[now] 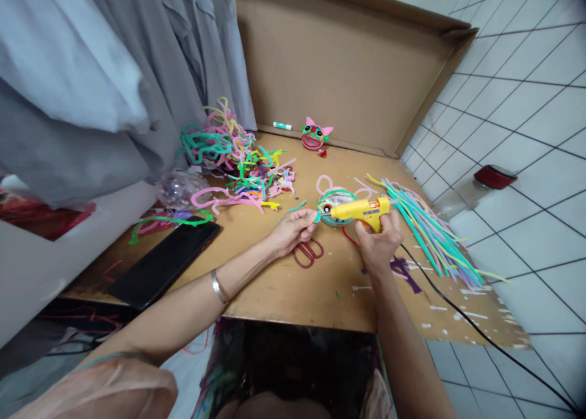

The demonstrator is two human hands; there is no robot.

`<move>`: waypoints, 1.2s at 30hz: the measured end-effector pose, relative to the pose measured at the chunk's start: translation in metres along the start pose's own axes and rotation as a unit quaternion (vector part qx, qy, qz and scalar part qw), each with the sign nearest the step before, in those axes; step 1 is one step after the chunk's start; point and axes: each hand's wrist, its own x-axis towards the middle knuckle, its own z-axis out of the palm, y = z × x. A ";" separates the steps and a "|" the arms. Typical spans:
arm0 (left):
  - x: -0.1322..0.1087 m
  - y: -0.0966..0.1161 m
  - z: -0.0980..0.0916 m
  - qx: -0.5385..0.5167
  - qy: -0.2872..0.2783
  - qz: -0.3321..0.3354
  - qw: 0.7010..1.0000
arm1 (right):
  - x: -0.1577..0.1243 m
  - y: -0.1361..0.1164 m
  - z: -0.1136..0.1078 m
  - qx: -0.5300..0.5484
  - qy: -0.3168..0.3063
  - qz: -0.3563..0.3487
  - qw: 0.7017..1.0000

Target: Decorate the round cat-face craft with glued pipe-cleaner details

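My right hand (379, 236) is wrapped round the handle of a yellow hot glue gun (359, 210), its nozzle pointing left. At the nozzle tip, my left hand (295, 231) pinches a small teal piece of pipe cleaner (317, 216) between thumb and fingertips. Behind the gun lies a round craft piece (337, 195) edged in green and pink, with an eye on it; the gun partly covers it. Red-handled scissors (308, 254) rest on the table just below my left hand, their blades hidden. A black cord (439, 290) trails from the gun to the lower right.
A bundle of pipe cleaners (430, 230) lies at right, a tangled heap (229, 144) at left. Near the heap are a clear ball (180, 189) and a black phone (165, 263). A finished-looking animal head (315, 135) and a glue stick (282, 125) stand by the cardboard wall (348, 59).
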 end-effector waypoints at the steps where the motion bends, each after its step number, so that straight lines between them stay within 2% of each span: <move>1: 0.000 0.000 0.000 0.000 0.000 0.002 1.000 | 0.000 0.000 0.000 0.001 0.000 0.001 1.000; 17: -0.002 0.000 0.002 0.010 -0.011 0.000 1.000 | 0.000 0.001 0.000 0.013 -0.012 0.000 1.000; 25: -0.001 0.000 0.001 0.017 -0.010 -0.003 1.000 | 0.003 0.005 -0.001 0.014 0.017 0.029 0.999; 33: -0.002 0.000 0.002 0.013 -0.012 -0.004 1.000 | -0.003 0.001 0.002 0.015 -0.013 0.020 1.000; 36: -0.001 0.000 0.002 0.013 -0.007 -0.003 1.000 | 0.000 0.006 0.003 -0.002 0.015 0.041 0.999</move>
